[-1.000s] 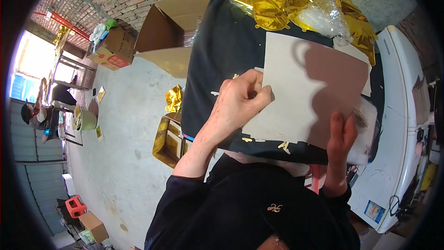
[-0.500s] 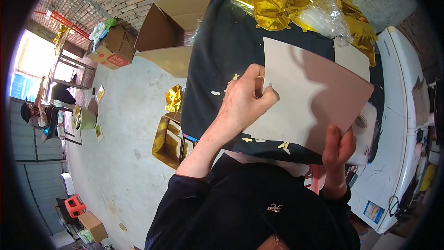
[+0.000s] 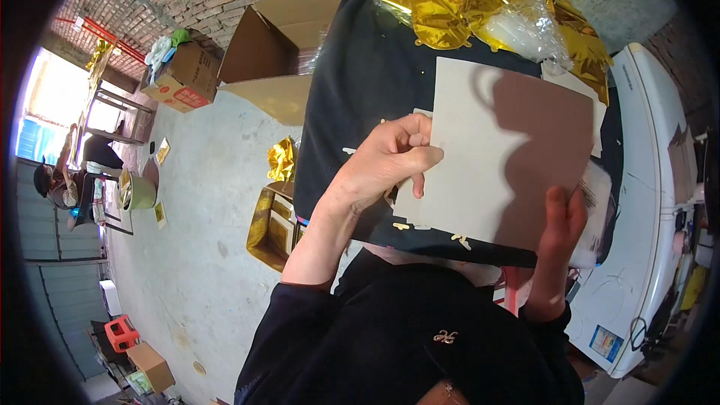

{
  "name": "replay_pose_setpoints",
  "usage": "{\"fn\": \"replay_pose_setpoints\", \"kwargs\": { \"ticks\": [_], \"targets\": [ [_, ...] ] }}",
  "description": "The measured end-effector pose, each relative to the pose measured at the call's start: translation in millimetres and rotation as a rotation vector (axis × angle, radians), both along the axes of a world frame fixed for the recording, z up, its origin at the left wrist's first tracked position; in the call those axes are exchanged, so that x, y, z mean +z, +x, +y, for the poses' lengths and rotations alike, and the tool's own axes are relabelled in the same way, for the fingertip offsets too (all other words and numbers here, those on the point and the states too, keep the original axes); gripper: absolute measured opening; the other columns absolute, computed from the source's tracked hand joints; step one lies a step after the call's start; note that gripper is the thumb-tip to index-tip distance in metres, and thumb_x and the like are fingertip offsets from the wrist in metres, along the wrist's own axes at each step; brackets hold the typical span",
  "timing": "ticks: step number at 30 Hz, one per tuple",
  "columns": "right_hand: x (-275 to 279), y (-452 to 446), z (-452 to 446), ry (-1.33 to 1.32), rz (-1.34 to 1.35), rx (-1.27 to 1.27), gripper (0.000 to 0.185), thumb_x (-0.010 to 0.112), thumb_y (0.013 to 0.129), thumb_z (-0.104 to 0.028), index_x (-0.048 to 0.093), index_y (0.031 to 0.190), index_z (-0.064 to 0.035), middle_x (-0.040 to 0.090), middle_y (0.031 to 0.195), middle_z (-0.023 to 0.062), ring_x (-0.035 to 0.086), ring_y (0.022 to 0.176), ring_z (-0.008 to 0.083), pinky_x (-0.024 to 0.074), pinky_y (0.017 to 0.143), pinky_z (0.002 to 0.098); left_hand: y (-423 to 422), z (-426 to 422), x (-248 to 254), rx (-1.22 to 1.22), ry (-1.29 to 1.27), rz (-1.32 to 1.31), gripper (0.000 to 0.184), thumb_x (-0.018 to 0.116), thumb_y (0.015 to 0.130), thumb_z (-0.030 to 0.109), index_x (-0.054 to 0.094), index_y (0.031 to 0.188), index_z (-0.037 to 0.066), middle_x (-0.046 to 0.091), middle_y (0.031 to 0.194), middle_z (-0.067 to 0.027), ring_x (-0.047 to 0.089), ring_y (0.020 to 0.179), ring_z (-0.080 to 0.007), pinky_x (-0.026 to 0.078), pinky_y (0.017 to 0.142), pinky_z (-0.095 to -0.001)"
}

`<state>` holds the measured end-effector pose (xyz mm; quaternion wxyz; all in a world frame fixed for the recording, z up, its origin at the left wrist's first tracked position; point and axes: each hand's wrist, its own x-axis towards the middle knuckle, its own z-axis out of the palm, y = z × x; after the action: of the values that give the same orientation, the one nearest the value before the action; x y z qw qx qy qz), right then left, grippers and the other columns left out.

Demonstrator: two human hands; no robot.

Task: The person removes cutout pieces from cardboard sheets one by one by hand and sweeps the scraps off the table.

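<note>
Pale sheet [image 3: 487,157]: positioned above the black cloth [image 3: 360,67]. Compared with the earlier frame, its right side is less bowed and its upper edge sits farther toward 12 o'clock. Your left hand [image 3: 397,154], at the sheet's 9 o'clock edge, is nearly closed, pinching that edge; its thumb now lies straighter. Your right hand [image 3: 562,221], at 4 to 5 o'clock, is partly closed, with the lower corner between thumb and fingers. Fingertips behind the sheet are hidden. An underlying sheet [image 3: 409,208] is mostly covered; its outline is unclear.
</note>
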<state>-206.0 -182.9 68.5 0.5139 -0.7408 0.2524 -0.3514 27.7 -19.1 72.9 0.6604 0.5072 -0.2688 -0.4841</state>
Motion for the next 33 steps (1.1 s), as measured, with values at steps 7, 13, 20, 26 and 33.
{"fn": "replay_pose_setpoints", "kwargs": {
  "ticks": [7, 13, 20, 26, 33],
  "targets": [
    [-5.8, 9.7, -9.4, 0.2, -0.062, -0.019, 0.029, 0.055, 0.101, -0.021, 0.06, 0.121, 0.0003, 0.059, 0.095, -0.0026, 0.046, 0.083, 0.0047, 0.0358, 0.074, 0.0198, 5.4, 0.3, -16.0, -0.106, -0.159, 0.236, 0.012, 0.067, 0.092, 0.013, 0.063, 0.094, 0.001, 0.053, 0.071, 0.0032, 0.053, 0.056, -0.0054, 0.047, 0.055, -0.0236],
    [-18.3, 18.5, -16.5, 0.209, -0.053, 0.083, 0.022, 0.058, 0.1, -0.017, 0.063, 0.116, -0.0025, 0.062, 0.099, -0.0016, 0.053, 0.088, 0.0041, 0.0403, 0.078, 0.019, 17.6, -8.4, -46.4, -0.092, -0.122, 0.394, 0.014, 0.062, 0.096, 0.012, 0.063, 0.101, -0.001, 0.055, 0.074, 0.0024, 0.052, 0.054, -0.0065, 0.046, 0.055, -0.024],
    [-31.3, 32.8, -23.3, 0.203, -0.038, 0.081, 0.026, 0.052, 0.103, -0.021, 0.06, 0.117, 0.0, 0.058, 0.095, -0.0039, 0.046, 0.082, 0.0039, 0.0372, 0.073, 0.0196, 17.0, -17.7, -52.2, -0.077, -0.086, 0.488, 0.015, 0.062, 0.097, 0.015, 0.061, 0.101, 0.0, 0.056, 0.074, 0.0012, 0.053, 0.053, -0.0074, 0.044, 0.054, -0.0238],
    [-27.1, 30.1, -23.3, 0.06, 0.011, 0.062, 0.025, 0.051, 0.103, -0.02, 0.059, 0.115, 0.0001, 0.055, 0.086, -0.0041, 0.045, 0.078, 0.0042, 0.0377, 0.069, 0.02, 15.9, -18.7, -53.8, 0.006, 0.05, 0.091, 0.013, 0.065, 0.092, 0.015, 0.06, 0.093, 0.002, 0.055, 0.071, 0.0016, 0.052, 0.054, -0.0067, 0.042, 0.054, -0.022],
    [-16.3, 25.4, -7.1, -0.263, 0.084, 0.068, 0.017, 0.053, 0.1, -0.016, 0.059, 0.102, 0.0, 0.052, 0.07, 0.0013, 0.047, 0.059, 0.0121, 0.0356, 0.053, 0.0275, 10.0, -25.8, -48.2, 0.158, 0.128, -0.34, 0.008, 0.063, 0.086, 0.008, 0.056, 0.087, 0.004, 0.053, 0.07, 0.0022, 0.051, 0.061, -0.0058, 0.042, 0.056, -0.0218]
  ]
}}
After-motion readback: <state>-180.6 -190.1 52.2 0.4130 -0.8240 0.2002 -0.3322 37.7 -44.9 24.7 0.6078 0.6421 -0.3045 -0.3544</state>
